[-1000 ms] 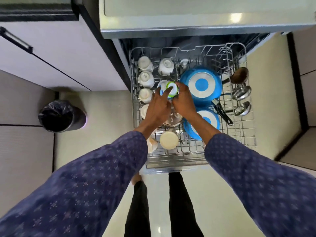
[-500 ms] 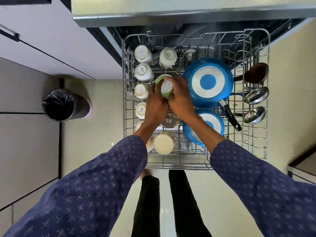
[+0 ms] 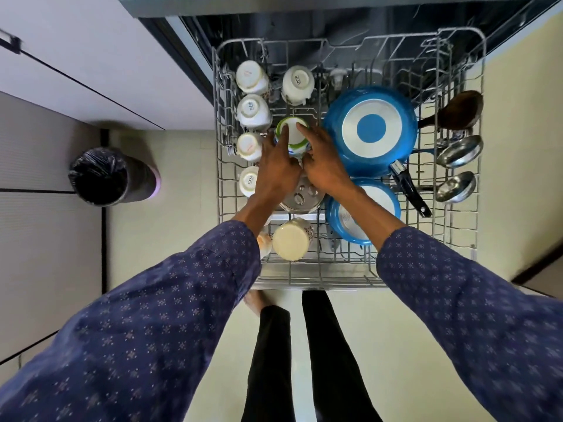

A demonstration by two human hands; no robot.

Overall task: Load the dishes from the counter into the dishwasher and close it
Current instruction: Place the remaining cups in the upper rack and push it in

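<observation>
The dishwasher's wire rack (image 3: 475, 147) is pulled out below me. A white cup with a green rim (image 3: 294, 134) stands upside down in the rack's middle. My left hand (image 3: 278, 166) grips its left side and my right hand (image 3: 324, 166) grips its right side. Several white cups (image 3: 253, 112) sit upside down along the left. A large blue pan (image 3: 370, 129) lies bottom-up to the right of my hands, with a smaller blue pan (image 3: 376, 205) nearer me. A steel lid (image 3: 301, 199) lies under my wrists.
Steel ladles (image 3: 460, 150) and a wooden spoon (image 3: 460, 109) lie at the rack's right edge. A cream mug (image 3: 292, 239) sits near the front. A black-lined bin (image 3: 100, 176) stands on the floor to the left. My legs stand right at the rack's front.
The camera has come closer to the rack. Both hands have moved the green-rimmed cup slightly back and turned it bottom-up, still holding it.
</observation>
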